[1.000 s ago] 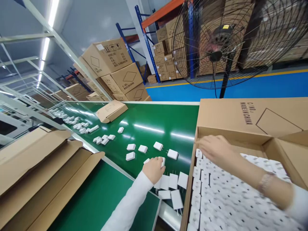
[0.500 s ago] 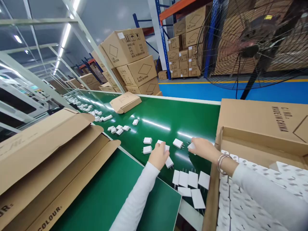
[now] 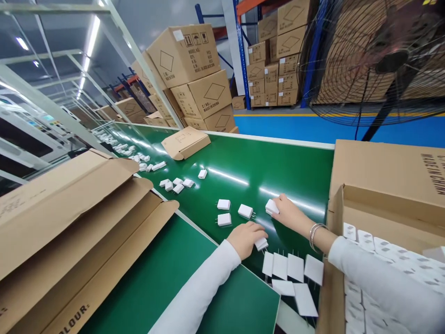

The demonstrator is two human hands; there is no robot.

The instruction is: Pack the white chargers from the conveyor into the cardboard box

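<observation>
My left hand [image 3: 246, 240] is over the green belt, its fingers closed on the end of a white plug-in charger [image 3: 261, 244] whose pins point toward me. My right hand [image 3: 289, 211], farther out, pinches another white charger [image 3: 272, 207]; its palm side is hidden. Between and left of the hands lie a loose charger [image 3: 245, 211] and two more, one [image 3: 223, 204] behind the other [image 3: 224, 219]. Just nearer to me, several chargers [image 3: 295, 267] stand grouped with pins pointing away, and two more [image 3: 306, 299] sit in front of them.
An open carton [image 3: 332, 287] packed with rows of white chargers stands at the right. Flattened cardboard boxes [image 3: 104, 222] lean at the left. A small carton [image 3: 186, 142] and more chargers [image 3: 178, 188] lie up the green belt [image 3: 295, 162]. A large fan [image 3: 391, 62] stands beyond.
My left hand has left one charger and moved right and nearer to another. My right hand has shifted onto the charger beside it. The view has turned slightly left.
</observation>
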